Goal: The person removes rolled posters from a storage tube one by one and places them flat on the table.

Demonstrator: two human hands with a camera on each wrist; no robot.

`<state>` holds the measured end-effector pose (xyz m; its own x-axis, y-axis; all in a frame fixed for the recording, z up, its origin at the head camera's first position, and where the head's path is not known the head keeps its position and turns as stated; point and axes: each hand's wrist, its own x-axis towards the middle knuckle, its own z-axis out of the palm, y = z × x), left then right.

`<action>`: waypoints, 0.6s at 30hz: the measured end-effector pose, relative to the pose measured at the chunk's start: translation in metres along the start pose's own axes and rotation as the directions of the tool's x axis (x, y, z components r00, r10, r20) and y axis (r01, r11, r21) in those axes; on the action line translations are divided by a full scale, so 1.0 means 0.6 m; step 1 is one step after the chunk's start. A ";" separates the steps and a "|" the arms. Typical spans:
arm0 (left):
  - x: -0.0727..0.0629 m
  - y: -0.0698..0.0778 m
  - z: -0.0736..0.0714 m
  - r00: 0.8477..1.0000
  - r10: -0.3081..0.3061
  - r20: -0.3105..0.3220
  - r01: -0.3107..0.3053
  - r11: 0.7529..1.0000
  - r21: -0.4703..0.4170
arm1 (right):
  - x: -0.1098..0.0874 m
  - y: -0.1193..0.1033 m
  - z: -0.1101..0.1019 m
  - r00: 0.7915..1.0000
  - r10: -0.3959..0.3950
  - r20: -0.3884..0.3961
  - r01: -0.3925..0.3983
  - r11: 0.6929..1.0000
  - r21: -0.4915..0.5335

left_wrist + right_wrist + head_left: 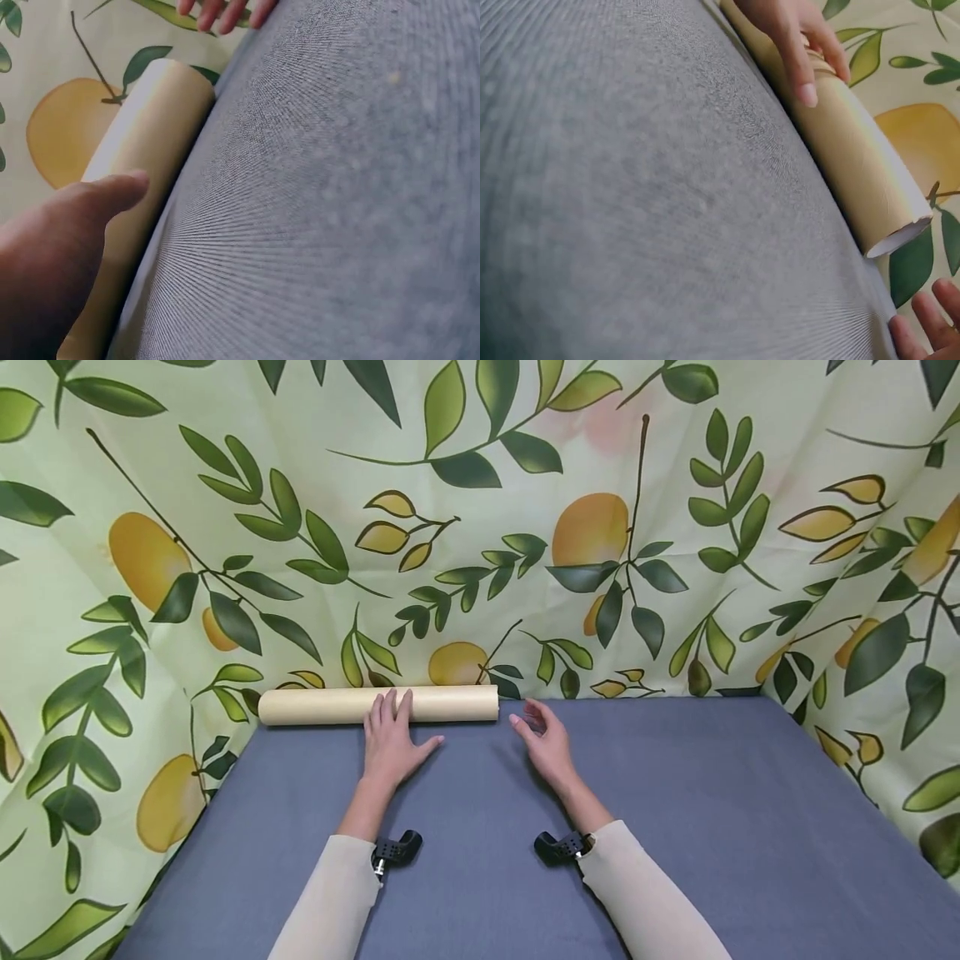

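Note:
A long pale tan cardboard tube [315,707] lies sideways along the back edge of the table. Its open, hollow end [900,238] shows in the right wrist view. My left hand [392,739] rests on the tube, fingers spread over its top and thumb held out to the right. In the left wrist view that thumb [112,193] appears in front of the tube. Just past the tube's right end, my right hand [549,743] hovers with loosely bent fingers, touching nothing.
A blue-grey cloth [480,827] covers the table. Behind and at both sides hangs a pale curtain [517,502] printed with leaves and orange fruit; the tube lies close against it. Black wrist cameras [401,849] sit at both cuffs.

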<state>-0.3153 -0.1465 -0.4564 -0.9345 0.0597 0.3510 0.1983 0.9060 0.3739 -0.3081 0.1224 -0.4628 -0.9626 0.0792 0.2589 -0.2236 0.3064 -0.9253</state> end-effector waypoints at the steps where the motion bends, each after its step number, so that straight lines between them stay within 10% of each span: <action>1: -0.002 0.001 0.001 1.000 0.004 -0.007 -0.004 1.000 0.003 | 0.001 0.003 0.000 1.000 -0.010 -0.003 0.010 1.000 -0.015; 10: -0.012 0.007 0.006 1.000 0.015 -0.024 -0.014 0.999 0.037 | 0.020 0.014 0.010 0.981 -0.192 0.020 0.191 0.944 -0.269; 18: -0.012 0.018 0.018 0.998 0.042 -0.035 -0.041 0.999 0.033 | 0.045 0.018 0.016 0.982 -0.147 0.116 0.172 0.955 -0.243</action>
<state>-0.3099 -0.1325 -0.4643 -0.9142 0.0831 0.3966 0.2268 0.9159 0.3310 -0.3377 0.1185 -0.4685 -0.9304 -0.0778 0.3582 -0.3419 0.5366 -0.7715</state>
